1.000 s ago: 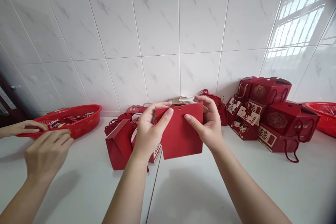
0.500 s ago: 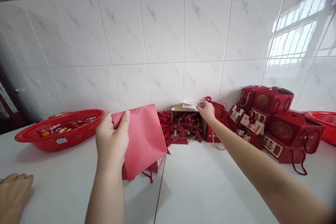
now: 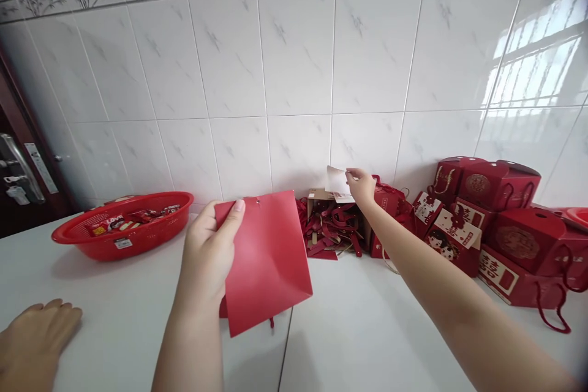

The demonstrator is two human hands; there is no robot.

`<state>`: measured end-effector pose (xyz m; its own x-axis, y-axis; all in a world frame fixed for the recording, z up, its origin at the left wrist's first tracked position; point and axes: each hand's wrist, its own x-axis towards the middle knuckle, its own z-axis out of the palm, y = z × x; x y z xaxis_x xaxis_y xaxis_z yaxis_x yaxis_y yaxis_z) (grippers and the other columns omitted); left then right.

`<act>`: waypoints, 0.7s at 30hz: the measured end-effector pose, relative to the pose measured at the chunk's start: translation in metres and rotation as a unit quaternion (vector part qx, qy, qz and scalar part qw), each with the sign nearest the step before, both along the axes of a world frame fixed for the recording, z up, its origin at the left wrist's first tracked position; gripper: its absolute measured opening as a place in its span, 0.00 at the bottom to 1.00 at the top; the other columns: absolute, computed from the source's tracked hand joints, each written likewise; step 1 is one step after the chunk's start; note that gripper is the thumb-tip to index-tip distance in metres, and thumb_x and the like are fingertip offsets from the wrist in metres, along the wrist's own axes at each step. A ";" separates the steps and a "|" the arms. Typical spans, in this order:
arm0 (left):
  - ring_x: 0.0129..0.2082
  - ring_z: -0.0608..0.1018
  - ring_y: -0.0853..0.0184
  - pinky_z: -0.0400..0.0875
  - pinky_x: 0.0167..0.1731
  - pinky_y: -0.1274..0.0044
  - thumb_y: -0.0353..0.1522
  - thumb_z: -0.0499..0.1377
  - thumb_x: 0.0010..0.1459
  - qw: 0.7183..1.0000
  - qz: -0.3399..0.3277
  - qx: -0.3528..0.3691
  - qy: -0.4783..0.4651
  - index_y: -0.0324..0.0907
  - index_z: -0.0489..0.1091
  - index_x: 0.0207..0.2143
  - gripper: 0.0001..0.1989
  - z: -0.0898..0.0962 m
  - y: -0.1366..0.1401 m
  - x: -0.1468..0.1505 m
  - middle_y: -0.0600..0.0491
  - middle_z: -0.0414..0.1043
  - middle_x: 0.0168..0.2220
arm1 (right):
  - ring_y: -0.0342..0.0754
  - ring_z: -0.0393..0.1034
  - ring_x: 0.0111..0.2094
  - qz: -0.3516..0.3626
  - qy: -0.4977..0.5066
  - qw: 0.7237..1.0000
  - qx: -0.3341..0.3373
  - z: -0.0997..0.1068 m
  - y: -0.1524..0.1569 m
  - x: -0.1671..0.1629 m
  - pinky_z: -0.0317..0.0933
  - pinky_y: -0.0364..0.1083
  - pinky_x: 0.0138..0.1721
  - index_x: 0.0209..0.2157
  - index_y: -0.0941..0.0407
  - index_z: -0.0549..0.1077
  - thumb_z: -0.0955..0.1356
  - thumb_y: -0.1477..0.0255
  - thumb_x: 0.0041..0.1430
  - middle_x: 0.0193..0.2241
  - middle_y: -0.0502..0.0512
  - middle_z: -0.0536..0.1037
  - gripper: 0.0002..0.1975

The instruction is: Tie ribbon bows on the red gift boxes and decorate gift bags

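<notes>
My left hand (image 3: pixel 214 251) grips the top edge of a red paper bag (image 3: pixel 271 263), thumb in front. A small hole shows near the bag's upper edge. My right hand (image 3: pixel 361 185) reaches toward the wall and pinches a white card (image 3: pixel 337 180) between thumb and fingers. That card stands raised above an open cardboard box (image 3: pixel 318 194) heaped with dark red ribbons (image 3: pixel 333 226). More pale cards (image 3: pixel 343 198) lie on the box's top edge. Behind the bag, only a bit of red cord (image 3: pixel 271 322) shows.
A red plastic basket (image 3: pixel 133 250) with wrapped sweets stands at the left. Stacked red gift boxes (image 3: pixel 528 245) with cord handles fill the right side. Another person's hand (image 3: pixel 43 334) rests on the white table (image 3: pixel 358 331) at lower left. A tiled wall (image 3: pixel 298 49) rises behind.
My right hand has lifted a white card off the stack on the cardboard box. The red bag in my left hand has turned slightly. The view has shifted left.
</notes>
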<state>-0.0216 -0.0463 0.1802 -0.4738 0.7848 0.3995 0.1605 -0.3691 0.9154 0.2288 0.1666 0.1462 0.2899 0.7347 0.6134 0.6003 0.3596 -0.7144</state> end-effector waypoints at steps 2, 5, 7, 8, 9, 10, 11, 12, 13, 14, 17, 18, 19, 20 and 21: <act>0.25 0.70 0.66 0.65 0.25 0.77 0.49 0.64 0.49 0.999 -0.040 -0.011 0.004 0.45 0.67 0.28 0.18 -0.003 0.002 0.006 0.57 0.67 0.24 | 0.50 0.75 0.43 0.037 0.021 0.998 0.046 0.006 -0.035 -0.008 0.70 0.52 0.45 0.48 0.57 0.75 0.63 0.67 0.66 0.46 0.60 0.78 0.15; 0.30 0.73 0.63 0.66 0.31 0.74 0.50 0.59 0.55 0.994 -0.081 -0.022 0.063 0.45 0.69 0.32 0.17 -0.008 0.002 0.020 0.55 0.71 0.29 | 0.52 0.75 0.44 0.095 0.035 0.987 0.124 0.005 -0.106 -0.013 0.71 0.52 0.44 0.46 0.52 0.78 0.66 0.63 0.62 0.44 0.55 0.80 0.15; 0.36 0.74 0.61 0.66 0.35 0.73 0.49 0.57 0.57 0.991 -0.089 -0.019 0.102 0.47 0.71 0.39 0.17 -0.010 0.002 0.026 0.53 0.74 0.35 | 0.54 0.75 0.41 0.152 0.041 0.951 0.267 0.001 -0.152 -0.009 0.71 0.55 0.43 0.42 0.48 0.80 0.69 0.69 0.58 0.39 0.53 0.81 0.11; 0.39 0.74 0.61 0.66 0.38 0.73 0.49 0.57 0.58 0.990 -0.089 -0.010 0.110 0.48 0.71 0.43 0.18 -0.010 0.002 0.027 0.52 0.74 0.39 | 0.53 0.75 0.39 0.173 0.006 0.932 0.319 -0.001 -0.171 -0.006 0.70 0.56 0.41 0.41 0.45 0.80 0.70 0.73 0.56 0.36 0.52 0.81 0.12; 0.41 0.74 0.61 0.65 0.39 0.73 0.48 0.56 0.58 0.989 -0.095 0.003 0.110 0.49 0.70 0.45 0.18 -0.011 0.002 0.029 0.52 0.74 0.42 | 0.53 0.74 0.37 0.191 -0.029 0.919 0.343 -0.003 -0.187 -0.003 0.70 0.56 0.39 0.42 0.42 0.80 0.71 0.76 0.54 0.33 0.51 0.80 0.16; 0.42 0.74 0.61 0.65 0.40 0.73 0.48 0.56 0.59 0.989 -0.103 0.017 0.105 0.49 0.70 0.44 0.17 -0.011 0.001 0.029 0.52 0.74 0.43 | 0.53 0.73 0.36 0.199 -0.056 0.915 0.348 -0.006 -0.199 -0.001 0.70 0.56 0.37 0.42 0.40 0.80 0.71 0.77 0.53 0.32 0.52 0.78 0.18; 0.41 0.74 0.62 0.65 0.40 0.74 0.47 0.55 0.60 0.988 -0.116 0.029 0.099 0.48 0.71 0.42 0.16 -0.011 0.000 0.030 0.53 0.74 0.43 | 0.53 0.72 0.37 0.202 -0.077 0.916 0.339 -0.007 -0.207 0.001 0.70 0.55 0.35 0.42 0.39 0.79 0.71 0.77 0.53 0.33 0.53 0.77 0.19; 0.40 0.74 0.62 0.65 0.39 0.75 0.47 0.55 0.60 0.986 -0.133 0.037 0.095 0.47 0.70 0.38 0.15 -0.011 -0.001 0.031 0.53 0.74 0.41 | 0.53 0.72 0.38 0.203 -0.088 0.921 0.320 -0.009 -0.212 0.003 0.70 0.55 0.34 0.42 0.39 0.79 0.71 0.77 0.53 0.35 0.54 0.76 0.19; 0.38 0.73 0.63 0.64 0.37 0.75 0.47 0.55 0.60 0.983 -0.150 0.042 0.094 0.46 0.70 0.34 0.15 -0.012 -0.002 0.033 0.53 0.74 0.37 | 0.54 0.72 0.40 0.204 -0.092 0.927 0.300 -0.011 -0.216 0.003 0.71 0.55 0.35 0.42 0.39 0.79 0.71 0.76 0.53 0.37 0.55 0.75 0.18; 0.37 0.73 0.64 0.64 0.36 0.76 0.46 0.54 0.61 0.981 -0.162 0.044 0.095 0.45 0.68 0.32 0.15 -0.012 -0.002 0.035 0.54 0.73 0.35 | 0.55 0.72 0.43 0.211 -0.094 0.932 0.279 -0.012 -0.218 0.004 0.71 0.56 0.36 0.42 0.39 0.80 0.71 0.76 0.54 0.41 0.56 0.74 0.17; 0.33 0.71 0.66 0.63 0.34 0.76 0.47 0.54 0.61 0.983 -0.153 0.037 0.098 0.44 0.65 0.29 0.16 -0.015 -0.003 0.041 0.56 0.70 0.29 | 0.58 0.66 0.56 0.276 -0.115 0.931 0.211 -0.013 -0.222 0.006 0.68 0.60 0.50 0.41 0.41 0.80 0.71 0.74 0.55 0.56 0.54 0.68 0.14; 0.32 0.70 0.66 0.63 0.33 0.77 0.46 0.54 0.61 0.983 -0.149 0.034 0.100 0.44 0.64 0.29 0.16 -0.016 -0.002 0.043 0.56 0.69 0.29 | 0.59 0.62 0.60 0.298 -0.125 0.927 0.192 -0.012 -0.224 0.008 0.64 0.62 0.54 0.40 0.41 0.80 0.71 0.74 0.55 0.61 0.52 0.63 0.14; 0.31 0.70 0.67 0.62 0.32 0.77 0.46 0.54 0.61 0.983 -0.149 0.033 0.104 0.44 0.64 0.29 0.16 -0.017 -0.002 0.045 0.57 0.68 0.28 | 0.61 0.56 0.63 0.315 -0.137 0.922 0.177 -0.011 -0.226 0.011 0.59 0.65 0.59 0.40 0.42 0.80 0.71 0.74 0.55 0.65 0.50 0.58 0.13; 0.30 0.69 0.67 0.62 0.32 0.77 0.46 0.54 0.61 0.981 -0.156 0.033 0.108 0.44 0.64 0.29 0.16 -0.017 -0.001 0.047 0.57 0.68 0.28 | 0.62 0.49 0.66 0.326 -0.151 0.918 0.166 -0.011 -0.228 0.014 0.53 0.66 0.62 0.39 0.43 0.80 0.71 0.73 0.55 0.67 0.48 0.53 0.12; 0.30 0.69 0.67 0.61 0.32 0.77 0.45 0.54 0.62 0.979 -0.167 0.034 0.111 0.44 0.64 0.29 0.15 -0.017 -0.001 0.048 0.57 0.67 0.27 | 0.63 0.44 0.68 0.332 -0.164 0.915 0.160 -0.010 -0.229 0.016 0.47 0.68 0.64 0.39 0.44 0.80 0.71 0.73 0.55 0.68 0.46 0.50 0.11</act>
